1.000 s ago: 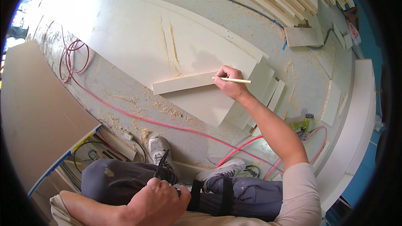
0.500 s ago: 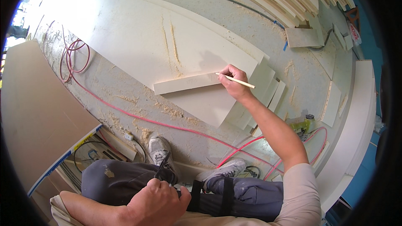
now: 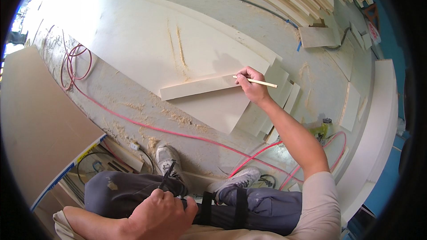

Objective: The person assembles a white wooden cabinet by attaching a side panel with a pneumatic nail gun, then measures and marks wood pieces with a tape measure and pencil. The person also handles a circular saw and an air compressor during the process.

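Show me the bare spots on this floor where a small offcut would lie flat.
The large pale panel is bare left of its two sawdust streaks. The dusty floor between its lower edge and the pink hose is free too. It is crowded around the right hand, which holds a pencil at a narrow board beside stacked offcuts.

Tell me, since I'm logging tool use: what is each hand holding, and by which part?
Right hand: thin wooden stick, gripped near its left end. Left hand: a dark tool; grip point hidden.
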`<state>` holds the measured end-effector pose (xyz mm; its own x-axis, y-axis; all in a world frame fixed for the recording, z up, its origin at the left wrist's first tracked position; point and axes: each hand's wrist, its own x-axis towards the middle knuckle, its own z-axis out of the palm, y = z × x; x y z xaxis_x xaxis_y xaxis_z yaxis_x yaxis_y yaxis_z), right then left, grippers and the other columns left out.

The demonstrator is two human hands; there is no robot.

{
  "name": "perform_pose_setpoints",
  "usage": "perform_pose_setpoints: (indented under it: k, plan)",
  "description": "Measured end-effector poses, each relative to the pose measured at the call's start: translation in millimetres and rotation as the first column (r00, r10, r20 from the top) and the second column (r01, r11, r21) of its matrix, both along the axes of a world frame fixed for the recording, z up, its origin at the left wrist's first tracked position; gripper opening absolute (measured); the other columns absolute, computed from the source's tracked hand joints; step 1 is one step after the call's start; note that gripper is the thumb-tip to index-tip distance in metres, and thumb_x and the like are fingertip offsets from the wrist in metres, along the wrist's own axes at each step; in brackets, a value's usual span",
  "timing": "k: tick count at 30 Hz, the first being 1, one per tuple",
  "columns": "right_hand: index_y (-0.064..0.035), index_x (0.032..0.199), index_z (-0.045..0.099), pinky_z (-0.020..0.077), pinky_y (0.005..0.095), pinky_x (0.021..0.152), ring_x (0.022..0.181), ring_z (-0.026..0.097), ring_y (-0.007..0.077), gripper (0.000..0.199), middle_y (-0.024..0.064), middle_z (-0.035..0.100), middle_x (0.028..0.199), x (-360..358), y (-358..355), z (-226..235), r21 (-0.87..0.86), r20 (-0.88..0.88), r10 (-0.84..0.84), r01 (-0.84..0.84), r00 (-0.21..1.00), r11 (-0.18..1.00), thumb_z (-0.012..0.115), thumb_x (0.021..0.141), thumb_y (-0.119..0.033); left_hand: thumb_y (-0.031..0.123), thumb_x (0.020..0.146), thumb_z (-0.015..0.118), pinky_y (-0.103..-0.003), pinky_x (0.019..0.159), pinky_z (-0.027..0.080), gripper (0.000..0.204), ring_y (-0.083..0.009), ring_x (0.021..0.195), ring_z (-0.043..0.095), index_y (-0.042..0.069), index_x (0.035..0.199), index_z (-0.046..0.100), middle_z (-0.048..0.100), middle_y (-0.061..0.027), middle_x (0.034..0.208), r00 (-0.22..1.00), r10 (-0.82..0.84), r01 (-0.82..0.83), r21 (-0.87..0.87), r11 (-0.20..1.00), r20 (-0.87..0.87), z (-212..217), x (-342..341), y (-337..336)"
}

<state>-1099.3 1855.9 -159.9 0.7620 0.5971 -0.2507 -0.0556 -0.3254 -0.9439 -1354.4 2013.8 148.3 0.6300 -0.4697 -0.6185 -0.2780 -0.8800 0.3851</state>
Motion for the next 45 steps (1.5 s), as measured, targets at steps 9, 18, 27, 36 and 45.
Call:
perform_pose_setpoints:
  k: [9, 18, 27, 36, 45]
  plan:
    - [-0.0010, 0.086, 0.060, 0.0473, 0.0277, 0.061, 0.068, 0.059, 0.0100, 0.013, 0.0049, 0.063, 0.074, -2, -10, -2, -0.112, 0.420, 0.068, -0.022, 0.905, 0.993, 0.059, 0.089, -0.013, 0.014, 0.086, 0.053, -0.035, 0.076, 0.046, 0.032, -0.0227, 0.083, 0.063, 0.001, 0.115, 0.057, 0.065, -0.0088, 0.081, 0.999, -0.047, 0.047, 0.005, 0.999, -0.008, 2, 2, -1]
    - [-0.0014, 0.089, 0.062, 0.0480, 0.0258, 0.063, 0.068, 0.057, 0.0080, 0.013, 0.0018, 0.065, 0.077, 1, -9, 2, -0.120, 0.176, 0.016, 0.005, 0.984, 0.993, 0.063, 0.085, -0.014, 0.015, 0.085, 0.053, -0.035, 0.077, 0.047, 0.036, -0.0231, 0.084, 0.063, 0.000, 0.118, 0.056, 0.067, -0.0103, 0.084, 0.997, -0.035, 0.039, 0.053, 0.998, -0.076, 1, 7, -9]
    - [-0.0014, 0.089, 0.063, 0.0484, 0.0268, 0.062, 0.066, 0.057, 0.0090, 0.012, 0.0023, 0.064, 0.075, 3, -13, 1, -0.183, 0.231, 0.093, -0.050, 0.968, 0.982, 0.063, 0.084, -0.012, 0.015, 0.085, 0.053, -0.035, 0.077, 0.046, 0.036, -0.0234, 0.085, 0.063, 0.000, 0.118, 0.056, 0.067, -0.0103, 0.084, 0.993, -0.110, 0.110, 0.000, 0.994, 0.034, 0, 2, -2]
    - [-0.0010, 0.085, 0.063, 0.0486, 0.0284, 0.061, 0.065, 0.058, 0.0120, 0.012, 0.0055, 0.064, 0.071, 11, -12, 3, -0.171, 0.239, 0.075, -0.034, 0.968, 0.985, 0.062, 0.083, -0.012, 0.015, 0.085, 0.053, -0.034, 0.075, 0.046, 0.034, -0.0223, 0.083, 0.063, 0.000, 0.115, 0.057, 0.066, -0.0096, 0.083, 0.999, -0.038, 0.038, 0.026, 0.999, -0.017, 1, 2, -3]
    - [-0.0022, 0.107, 0.062, 0.0514, 0.0373, 0.081, 0.097, 0.064, 0.0247, 0.030, 0.0125, 0.067, 0.099, 21, -28, 22, -0.286, 0.661, 0.239, -0.056, 0.712, 0.957, 0.070, 0.081, -0.016, 0.015, 0.084, 0.053, -0.035, 0.075, 0.047, 0.034, -0.0235, 0.083, 0.063, 0.001, 0.114, 0.057, 0.065, -0.0094, 0.080, 0.998, -0.034, 0.035, 0.023, 0.999, -0.045, 1, 10, -14]
